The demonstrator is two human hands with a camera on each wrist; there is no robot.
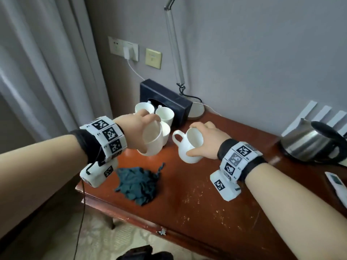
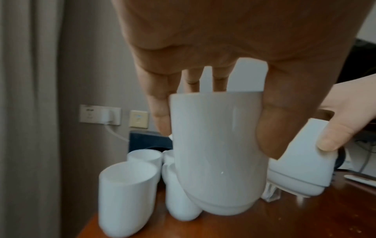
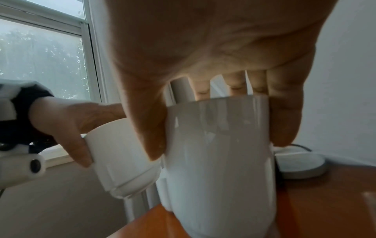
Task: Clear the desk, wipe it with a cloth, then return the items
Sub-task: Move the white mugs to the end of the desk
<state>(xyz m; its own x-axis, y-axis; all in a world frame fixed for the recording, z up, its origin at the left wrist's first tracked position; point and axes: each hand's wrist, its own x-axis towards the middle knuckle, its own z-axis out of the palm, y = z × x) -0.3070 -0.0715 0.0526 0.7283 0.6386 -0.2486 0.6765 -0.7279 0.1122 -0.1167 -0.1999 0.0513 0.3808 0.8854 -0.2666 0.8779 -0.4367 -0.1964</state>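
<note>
My left hand (image 1: 139,126) grips a white mug (image 1: 152,142) from above by its rim, lifted and tilted over the reddish wooden desk (image 1: 197,199). The same mug (image 2: 219,154) fills the left wrist view, fingers and thumb clamped on its sides. My right hand (image 1: 204,139) holds a second white mug (image 1: 189,147) by its rim, handle pointing left, also off the desk; it shows large in the right wrist view (image 3: 219,161). Three more white mugs (image 1: 165,114) stand at the back left corner. A crumpled dark teal cloth (image 1: 139,182) lies near the front left edge.
A dark tissue box (image 1: 169,98) sits behind the mugs, beside a desk lamp base (image 1: 197,109) against the wall. A steel kettle (image 1: 309,143) stands at the right, a white remote (image 1: 336,182) in front of it. Curtains hang left.
</note>
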